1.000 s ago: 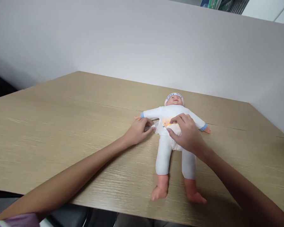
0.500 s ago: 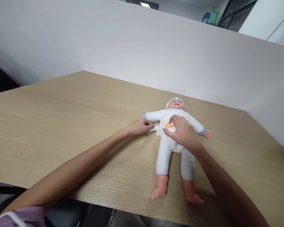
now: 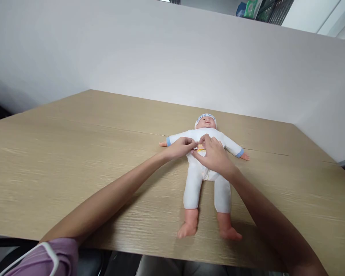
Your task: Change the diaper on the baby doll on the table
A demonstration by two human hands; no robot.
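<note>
Here, left hand, right hand on soft white doll; woodgrain table.

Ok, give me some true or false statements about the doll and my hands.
1. The doll lies on its back on the table. True.
2. One hand is off the doll. False: the left hand and the right hand are both on its belly.
3. Its feet are bare. True.
4. The feet point away from the person. False: they lie nearest the person, by the table's near edge.
5. The doll is bareheaded. False: it wears a white cap.
</note>
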